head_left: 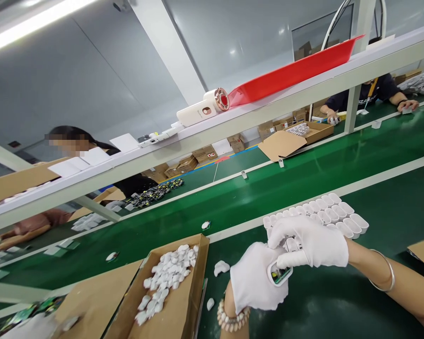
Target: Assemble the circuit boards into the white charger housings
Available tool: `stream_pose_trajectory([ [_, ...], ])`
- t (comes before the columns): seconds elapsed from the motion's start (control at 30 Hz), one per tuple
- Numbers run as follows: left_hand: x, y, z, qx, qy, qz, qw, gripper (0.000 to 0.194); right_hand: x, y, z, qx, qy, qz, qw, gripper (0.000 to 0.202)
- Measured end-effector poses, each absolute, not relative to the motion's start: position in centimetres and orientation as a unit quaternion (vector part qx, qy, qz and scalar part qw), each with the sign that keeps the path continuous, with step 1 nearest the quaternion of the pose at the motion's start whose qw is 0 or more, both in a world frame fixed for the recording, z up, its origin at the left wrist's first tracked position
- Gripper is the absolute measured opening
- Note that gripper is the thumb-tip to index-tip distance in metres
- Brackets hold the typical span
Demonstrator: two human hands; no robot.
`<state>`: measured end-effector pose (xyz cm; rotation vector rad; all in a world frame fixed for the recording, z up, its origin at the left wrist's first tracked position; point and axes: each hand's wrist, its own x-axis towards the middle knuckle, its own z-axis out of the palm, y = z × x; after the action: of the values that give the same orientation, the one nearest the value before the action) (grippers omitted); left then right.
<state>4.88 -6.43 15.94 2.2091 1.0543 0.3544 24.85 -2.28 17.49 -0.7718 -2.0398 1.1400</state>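
Note:
My left hand, in a white glove, is closed around a small white plastic housing with an oval opening. Inside the opening shows a green circuit board. My right hand, also gloved, bends over the housing from the right, its thumb against the rim and its fingers curled. Small white parts show between thumb and fingers; whether they are gripped or lie behind, I cannot tell. Just beyond my hands stand rows of open white housings on the green bench.
Left of my hands, a cardboard tray holds many small white pieces. Two loose white pieces lie beside it. A green conveyor belt carries small boards. Overhead, a shelf bears a red tray and a white handheld device. Other people work across.

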Motion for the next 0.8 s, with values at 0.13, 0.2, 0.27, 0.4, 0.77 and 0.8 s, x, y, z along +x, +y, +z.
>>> stream_pose_trajectory([
  [0.13,5.1,-6.7,16.5,0.833,0.411,0.135,0.346,0.028,24.8,-2.6,17.3,-0.299,-0.778,0.434,0.343,0.029],
  [0.2,5.1,-6.6,16.8,0.828,0.413,0.14,0.352,0.028,24.9,-2.5,17.5,-0.297,-0.77,0.45,0.34,0.036],
  [0.27,5.2,-6.4,17.1,0.825,0.414,0.147,0.357,0.027,25.1,-2.3,17.7,-0.295,-0.752,0.494,0.321,0.052],
  [0.4,5.6,-6.5,17.3,0.819,0.413,0.16,0.365,0.027,25.2,-2.1,17.9,-0.27,-0.716,0.58,0.278,0.083],
  [0.77,6.4,-5.3,17.4,0.831,0.409,0.15,0.345,0.025,24.3,-1.3,16.6,-0.2,-0.648,0.692,0.246,0.096],
  [0.8,6.4,-5.0,17.3,0.833,0.408,0.148,0.341,0.024,24.2,-1.3,16.5,-0.198,-0.644,0.696,0.251,0.096],
])
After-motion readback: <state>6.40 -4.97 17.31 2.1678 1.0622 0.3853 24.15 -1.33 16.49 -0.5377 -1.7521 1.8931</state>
